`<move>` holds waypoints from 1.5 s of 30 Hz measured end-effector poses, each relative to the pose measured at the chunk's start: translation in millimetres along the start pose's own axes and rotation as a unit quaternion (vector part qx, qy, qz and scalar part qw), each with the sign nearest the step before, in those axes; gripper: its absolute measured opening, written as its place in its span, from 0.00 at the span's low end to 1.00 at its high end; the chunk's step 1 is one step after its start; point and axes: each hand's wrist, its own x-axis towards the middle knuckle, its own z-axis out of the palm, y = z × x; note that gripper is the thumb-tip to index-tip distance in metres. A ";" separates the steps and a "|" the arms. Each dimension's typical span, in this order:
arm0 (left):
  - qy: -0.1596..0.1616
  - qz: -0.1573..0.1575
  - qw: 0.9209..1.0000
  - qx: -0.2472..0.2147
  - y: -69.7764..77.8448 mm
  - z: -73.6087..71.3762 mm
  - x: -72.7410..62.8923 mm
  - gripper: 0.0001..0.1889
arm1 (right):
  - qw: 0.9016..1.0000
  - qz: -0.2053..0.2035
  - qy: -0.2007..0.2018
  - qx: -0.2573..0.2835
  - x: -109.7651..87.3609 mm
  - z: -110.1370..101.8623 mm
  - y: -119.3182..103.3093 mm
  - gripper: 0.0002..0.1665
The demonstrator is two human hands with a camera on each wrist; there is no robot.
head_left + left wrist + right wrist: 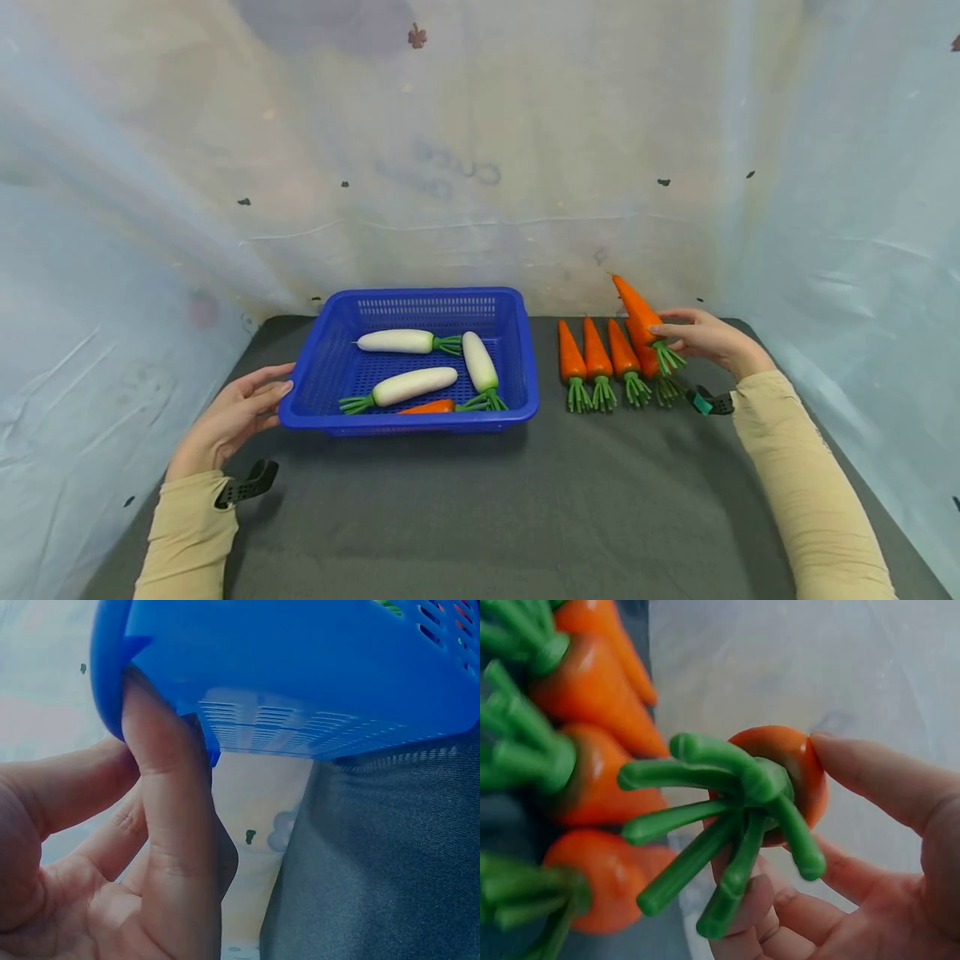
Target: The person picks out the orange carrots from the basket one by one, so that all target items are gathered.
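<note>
At the left end of the blue plastic basket, my left hand grips the rim; in the left wrist view a finger hooks under the rim's edge. Inside lie three white radishes with green stems and one carrot, partly hidden by the front wall. My right hand pinches an orange carrot near its green stems, thumb on one side and fingers on the other. This carrot is raised, its tip pointing up and away, over the rightmost carrot of a row on the table.
The row holds several carrots side by side, stems toward me, to the right of the basket. A dark grey table carries everything. Pale plastic sheeting hangs behind the table and along both sides.
</note>
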 end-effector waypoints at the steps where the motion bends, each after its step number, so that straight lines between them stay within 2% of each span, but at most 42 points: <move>1: 0.000 -0.001 1.000 0.001 0.3 0.1 -0.1 0.31 | 1.000 0.005 0.000 -0.002 -1.4 -1.7 3.6 0.47; 13: 0.000 0.000 1.000 0.015 5.0 1.5 -1.6 0.33 | 0.999 0.043 0.019 0.007 -11.7 -22.5 42.6 0.47; 23: 0.005 -0.010 1.000 0.000 1.9 1.0 -1.3 0.34 | 0.995 0.083 0.008 0.053 -5.8 -20.0 63.6 0.45; 32: 0.003 -0.010 1.000 -0.019 0.2 -0.6 -0.8 0.32 | 0.994 0.103 0.019 -0.003 -6.1 -10.1 77.1 0.50; 45: 0.007 -0.011 1.000 -0.017 0.6 0.1 -0.7 0.32 | 0.995 0.100 0.023 -0.018 -4.7 -3.4 77.0 0.50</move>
